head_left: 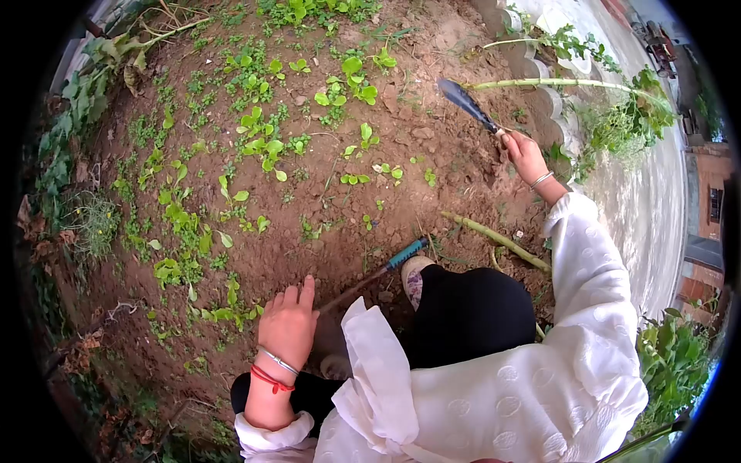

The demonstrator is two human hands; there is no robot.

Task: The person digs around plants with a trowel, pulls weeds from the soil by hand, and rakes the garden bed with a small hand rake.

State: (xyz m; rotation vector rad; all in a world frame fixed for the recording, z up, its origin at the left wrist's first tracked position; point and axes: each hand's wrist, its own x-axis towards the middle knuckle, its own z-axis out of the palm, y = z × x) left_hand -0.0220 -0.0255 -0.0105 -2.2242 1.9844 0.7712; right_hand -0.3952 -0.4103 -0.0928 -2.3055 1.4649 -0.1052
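My right hand (526,160) is closed around the light handle of a garden trowel (465,101). The trowel's dark, narrow blade points up and to the left, over bare soil. My left hand (289,326) hangs low above the soil with its fingers stretched out and nothing seen in them. Beside its fingertips runs the thin shaft of a tool with a teal handle (407,253), lying by my shoe; its far end is hidden behind my left hand and sleeve. Small leafy seedlings (266,149) grow in the soil ahead of both hands.
Bare brown soil (417,170) spreads between the seedlings and a scalloped white edging (553,104) on the right. A thick pale stem (502,241) lies near my knee (482,312). Another long stalk (571,82) crosses the edging toward the concrete path (652,201).
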